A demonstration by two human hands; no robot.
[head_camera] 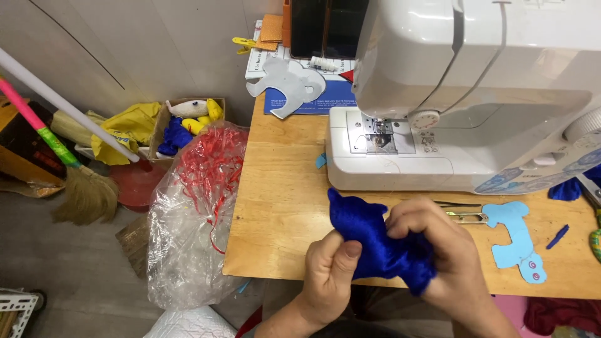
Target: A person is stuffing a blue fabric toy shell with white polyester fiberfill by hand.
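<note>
While gripped — blue fabric piece [369, 241], both hands

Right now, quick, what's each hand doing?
Left hand: closed, pinching the blue fabric piece between thumb and fingers.
Right hand: closed, gripping the other end of the same fabric piece.

blue fabric piece [375, 244] – lower part buried under right hand [432, 241] and left hand [332, 269], full shape unreadable. sewing machine [463, 94] cut off at top and right edges. needle area too small to read. small snips [466, 216] – tips hidden behind the right hand.
</note>
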